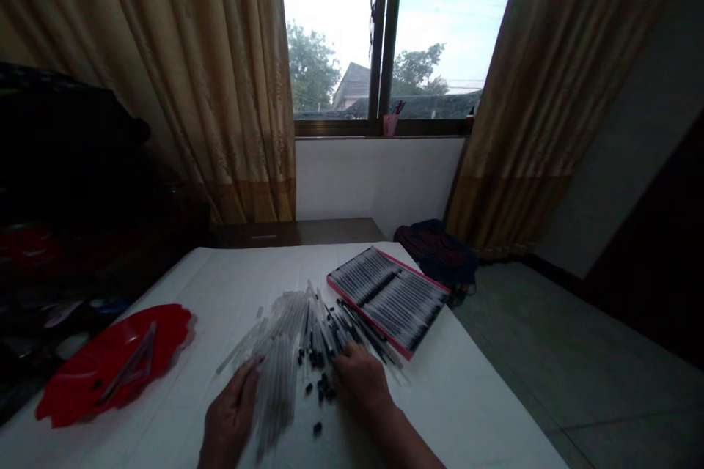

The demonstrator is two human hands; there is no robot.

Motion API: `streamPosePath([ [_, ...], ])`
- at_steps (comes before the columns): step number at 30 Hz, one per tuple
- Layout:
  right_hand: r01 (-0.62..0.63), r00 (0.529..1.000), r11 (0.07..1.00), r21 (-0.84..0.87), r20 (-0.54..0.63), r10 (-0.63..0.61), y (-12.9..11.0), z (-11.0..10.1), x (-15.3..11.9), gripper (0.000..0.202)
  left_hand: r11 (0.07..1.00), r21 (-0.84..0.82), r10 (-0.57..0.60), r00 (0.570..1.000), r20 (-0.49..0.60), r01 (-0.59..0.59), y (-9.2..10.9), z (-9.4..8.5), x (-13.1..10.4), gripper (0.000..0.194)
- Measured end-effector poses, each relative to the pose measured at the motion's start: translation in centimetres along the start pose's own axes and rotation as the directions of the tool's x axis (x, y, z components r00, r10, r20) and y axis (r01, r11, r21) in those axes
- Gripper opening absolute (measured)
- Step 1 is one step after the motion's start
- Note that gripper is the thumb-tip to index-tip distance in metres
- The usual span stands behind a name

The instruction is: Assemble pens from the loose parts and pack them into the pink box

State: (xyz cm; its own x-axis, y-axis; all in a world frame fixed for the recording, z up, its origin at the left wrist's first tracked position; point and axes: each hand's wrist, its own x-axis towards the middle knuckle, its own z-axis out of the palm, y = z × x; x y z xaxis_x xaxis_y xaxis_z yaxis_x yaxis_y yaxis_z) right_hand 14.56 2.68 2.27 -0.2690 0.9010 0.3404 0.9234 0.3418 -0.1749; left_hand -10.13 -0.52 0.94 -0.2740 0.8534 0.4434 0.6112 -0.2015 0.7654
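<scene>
A loose pile of clear plastic pen barrels (280, 366) lies fanned over the white table. My left hand (234, 407) is at the pile's left side, fingers curled together against the barrels; what it grips, if anything, is too dark to make out. Beside the barrels are several small black caps (317, 360) and thin dark pen refills (346, 319). My right hand (363, 381) is among the caps and the refills' near ends. Its fingers are bent down and closed, their tips hidden, so what they hold cannot be made out.
A pink-edged tray (410, 353) of neatly lined-up pens lies at the table's right side. To the left is a red scalloped plate (159, 319) with clear pieces in it. Dark cloth (440, 253) sits past the far right corner of the white table (467, 410).
</scene>
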Motion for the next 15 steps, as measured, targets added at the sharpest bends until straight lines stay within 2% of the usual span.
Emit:
streamPosePath([
  [2,-0.008,1.0,1.0,-0.006,0.003,0.008,-0.1,0.1,0.3,0.013,0.988,0.114,0.107,0.994,0.023,-0.109,-1.0,-0.1,-0.2,0.037],
  [5,-0.039,0.999,0.999,-0.025,0.018,0.039,-0.6,0.4,0.8,0.01,0.956,0.215,0.188,0.98,0.066,-0.198,-1.2,0.1,-0.3,0.035],
  [12,-0.154,0.988,0.988,-0.03,0.023,0.155,-1.7,1.8,2.2,0.018,0.881,0.357,0.279,0.951,0.134,-0.309,-0.4,0.3,-0.1,0.034],
  [15,-0.137,0.991,0.99,0.031,-0.002,0.137,-1.4,1.9,2.2,0.02,0.853,0.393,0.311,0.939,0.146,-0.343,-0.8,0.4,-0.3,0.033],
])
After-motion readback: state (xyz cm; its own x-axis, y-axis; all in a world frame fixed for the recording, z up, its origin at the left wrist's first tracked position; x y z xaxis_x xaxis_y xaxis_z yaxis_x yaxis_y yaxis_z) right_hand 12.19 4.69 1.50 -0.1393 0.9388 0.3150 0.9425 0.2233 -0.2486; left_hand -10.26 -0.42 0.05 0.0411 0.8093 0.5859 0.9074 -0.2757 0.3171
